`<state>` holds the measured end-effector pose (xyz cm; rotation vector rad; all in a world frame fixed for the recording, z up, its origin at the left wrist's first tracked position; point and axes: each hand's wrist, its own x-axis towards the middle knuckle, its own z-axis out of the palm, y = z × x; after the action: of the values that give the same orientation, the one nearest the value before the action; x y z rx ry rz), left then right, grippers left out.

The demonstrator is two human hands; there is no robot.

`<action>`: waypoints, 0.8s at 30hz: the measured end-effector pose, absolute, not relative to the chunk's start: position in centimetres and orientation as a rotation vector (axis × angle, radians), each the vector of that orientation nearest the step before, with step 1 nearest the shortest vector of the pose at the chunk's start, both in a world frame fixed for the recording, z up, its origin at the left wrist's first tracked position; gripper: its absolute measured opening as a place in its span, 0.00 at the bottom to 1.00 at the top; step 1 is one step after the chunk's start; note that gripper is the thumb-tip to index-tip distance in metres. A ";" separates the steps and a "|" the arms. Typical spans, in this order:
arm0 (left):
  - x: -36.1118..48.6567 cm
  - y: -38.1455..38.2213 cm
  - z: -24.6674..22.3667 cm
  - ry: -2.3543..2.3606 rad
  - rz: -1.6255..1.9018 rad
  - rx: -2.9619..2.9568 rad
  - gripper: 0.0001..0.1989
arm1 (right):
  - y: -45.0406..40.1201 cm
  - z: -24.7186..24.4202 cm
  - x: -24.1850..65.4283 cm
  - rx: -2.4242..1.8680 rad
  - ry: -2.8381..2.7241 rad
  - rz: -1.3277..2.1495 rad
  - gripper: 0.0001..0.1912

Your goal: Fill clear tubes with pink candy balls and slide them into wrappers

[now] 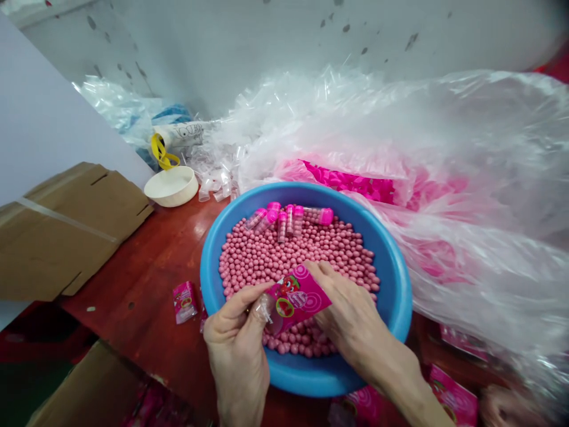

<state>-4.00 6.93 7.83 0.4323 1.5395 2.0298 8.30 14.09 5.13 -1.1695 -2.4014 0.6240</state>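
The left hand (235,350) pinches a clear plastic tube (265,311) in a narrow grip against a pink printed sachet (297,299), while the right hand (355,320) holds the sachet between its fingers, both above a blue plastic basin (393,279). Several pink-capped tubes (288,220) lie on the pink candy beads (293,255), which cover most of the basin floor. Another sachet (185,302) lies on the red varnished table (133,279). A cream bowl (171,187), a cardboard flap (75,231) and bulky clear plastic sheeting (466,130) surround the work, before a scuffed white wall (267,35).
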 end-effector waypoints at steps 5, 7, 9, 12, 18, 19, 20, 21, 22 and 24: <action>-4.1 7.0 7.9 1.483 2.055 0.377 0.09 | 14.5 4.5 8.5 -1.049 -2.400 0.639 0.19; -4.2 7.0 8.0 1.461 2.052 0.349 0.08 | 15.4 4.8 8.9 -1.092 -2.351 0.649 0.16; -4.2 7.1 8.2 1.450 2.047 0.321 0.09 | 16.2 5.0 9.3 -1.146 -2.289 0.636 0.14; -4.3 7.2 8.4 1.435 2.031 0.267 0.10 | 16.1 4.6 9.9 -1.182 -2.246 0.614 0.12; -4.3 7.3 8.5 1.412 2.015 0.211 0.11 | 13.4 3.6 9.8 -1.108 -2.320 0.563 0.17; -4.3 7.2 8.5 1.422 2.026 0.212 0.12 | 13.2 3.7 9.8 -1.101 -2.336 0.550 0.18; -4.4 7.1 8.3 1.438 2.039 0.218 0.12 | 13.1 3.7 9.9 -1.071 -2.366 0.548 0.20; -4.4 7.0 8.2 1.458 2.053 0.228 0.13 | 13.0 3.8 10.0 -1.015 -2.405 0.551 0.21; -4.4 6.9 8.0 1.476 2.072 0.245 0.13 | 13.0 4.0 10.2 -0.953 -2.446 0.558 0.22; -4.4 6.7 7.8 1.499 2.109 0.309 0.14 | 13.1 4.4 10.5 -0.885 -2.491 0.553 0.22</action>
<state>-4.40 6.75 7.79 0.3092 1.4992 2.1088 10.46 13.05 4.38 -0.8847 -2.4907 0.5535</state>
